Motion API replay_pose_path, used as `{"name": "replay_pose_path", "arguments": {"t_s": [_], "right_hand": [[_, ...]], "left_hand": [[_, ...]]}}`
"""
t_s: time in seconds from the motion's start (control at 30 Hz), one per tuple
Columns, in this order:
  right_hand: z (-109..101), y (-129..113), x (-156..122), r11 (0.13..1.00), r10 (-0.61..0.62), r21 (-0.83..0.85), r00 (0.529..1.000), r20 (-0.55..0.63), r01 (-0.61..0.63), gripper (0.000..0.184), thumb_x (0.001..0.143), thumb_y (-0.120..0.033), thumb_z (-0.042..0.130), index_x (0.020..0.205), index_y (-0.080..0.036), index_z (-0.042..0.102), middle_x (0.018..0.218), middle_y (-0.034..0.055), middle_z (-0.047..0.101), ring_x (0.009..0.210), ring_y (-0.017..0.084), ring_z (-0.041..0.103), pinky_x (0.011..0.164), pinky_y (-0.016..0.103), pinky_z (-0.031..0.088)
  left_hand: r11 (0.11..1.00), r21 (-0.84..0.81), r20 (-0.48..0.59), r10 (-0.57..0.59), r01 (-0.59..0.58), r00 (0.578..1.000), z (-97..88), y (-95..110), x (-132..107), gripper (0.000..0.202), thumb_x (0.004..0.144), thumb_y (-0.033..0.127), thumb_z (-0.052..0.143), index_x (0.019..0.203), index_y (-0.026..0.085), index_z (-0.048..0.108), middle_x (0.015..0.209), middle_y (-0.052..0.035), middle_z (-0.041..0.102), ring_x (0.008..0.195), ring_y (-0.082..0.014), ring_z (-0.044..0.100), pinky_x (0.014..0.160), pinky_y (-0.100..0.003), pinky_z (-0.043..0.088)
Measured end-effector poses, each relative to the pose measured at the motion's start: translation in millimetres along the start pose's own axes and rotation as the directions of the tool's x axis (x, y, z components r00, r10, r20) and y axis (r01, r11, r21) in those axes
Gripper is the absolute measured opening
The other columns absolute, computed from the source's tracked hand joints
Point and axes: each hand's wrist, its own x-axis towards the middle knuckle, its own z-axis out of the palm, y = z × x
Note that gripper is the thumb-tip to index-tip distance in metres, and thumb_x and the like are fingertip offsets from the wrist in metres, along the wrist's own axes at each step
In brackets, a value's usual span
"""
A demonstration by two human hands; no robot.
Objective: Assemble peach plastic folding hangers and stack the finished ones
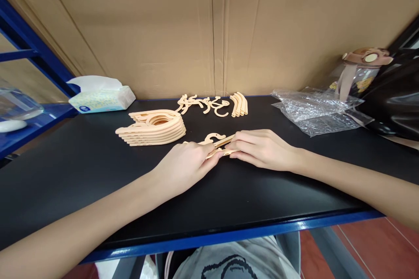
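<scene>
Near the middle of the black table, my left hand (pixel 188 161) and my right hand (pixel 262 149) are both closed on a cream plastic hanger (pixel 214 137). Its hook points up and away between them, and my fingers cover most of its arms. Left of centre lies a stack of several folded cream hangers (pixel 153 130). Loose cream hooks (pixel 204 103) are scattered at the back of the table. Beside them on the right, several curved cream arm pieces (pixel 239 104) lie side by side.
A tissue pack (pixel 101 96) lies at the back left. Crumpled clear plastic bags (pixel 310 109) spread at the back right, before a bottle with a brown lid (pixel 360 67) and a black shiny bag (pixel 396 91). A cardboard wall (pixel 147 30) closes the back; the table's front edge (pixel 242 235) is blue.
</scene>
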Motion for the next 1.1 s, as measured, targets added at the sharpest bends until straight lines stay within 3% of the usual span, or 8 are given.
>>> {"name": "replay_pose_path", "arguments": {"t_s": [0.57, 0.77, 0.93, 1.1], "right_hand": [[0.2, 0.9, 0.7, 1.0, -0.018, -0.011, 0.999, -0.043, 0.017, 0.024, 0.096, -0.028, 0.041, 0.093, -0.015, 0.06, 0.084, 0.0049, 0.063, 0.074, 0.016, 0.052, 0.068, 0.028, 0.045], [-0.1, 1.1, 1.2, 0.997, -0.009, 0.074, 1.0, -0.03, 0.012, 0.017, 0.094, -0.023, 0.042, 0.091, -0.015, 0.056, 0.089, 0.0061, 0.063, 0.087, 0.018, 0.056, 0.081, 0.031, 0.047], [0.6, 1.4, 1.2, 0.998, -0.007, 0.063, 0.998, -0.067, 0.011, 0.017, 0.094, -0.022, 0.041, 0.087, -0.016, 0.054, 0.086, 0.006, 0.062, 0.085, 0.017, 0.056, 0.076, 0.03, 0.047], [1.2, 1.4, -0.5, 0.992, -0.007, -0.126, 0.995, -0.098, -0.005, 0.018, 0.094, -0.023, 0.042, 0.086, -0.016, 0.057, 0.08, 0.003, 0.063, 0.072, 0.015, 0.056, 0.062, 0.027, 0.044]], "left_hand": [[1.0, -0.014, 0.016, 0.006, -0.006, 1.0, 0.6, -1.5, -0.8, 0.036, 0.098, 0.037, 0.03, 0.082, 0.018, 0.055, 0.069, -0.0012, 0.06, 0.059, -0.0156, 0.056, 0.052, -0.024, 0.03], [1.0, -0.002, 0.01, 0.008, -0.008, 1.0, -0.4, -1.0, -0.4, 0.037, 0.097, 0.038, 0.031, 0.074, 0.018, 0.052, 0.065, -0.0002, 0.058, 0.055, -0.0142, 0.053, 0.05, -0.024, 0.028], [1.0, 0.011, -0.006, 0.02, -0.02, 1.0, -0.6, -0.8, -0.3, 0.037, 0.097, 0.038, 0.031, 0.075, 0.018, 0.053, 0.064, -0.0001, 0.058, 0.054, -0.0138, 0.054, 0.049, -0.024, 0.028], [1.0, 0.009, 0.002, 0.015, -0.015, 1.0, -0.2, -1.4, 0.3, 0.035, 0.097, 0.037, 0.033, 0.075, 0.018, 0.052, 0.064, 0.0001, 0.058, 0.054, -0.0143, 0.053, 0.049, -0.024, 0.027]]}}
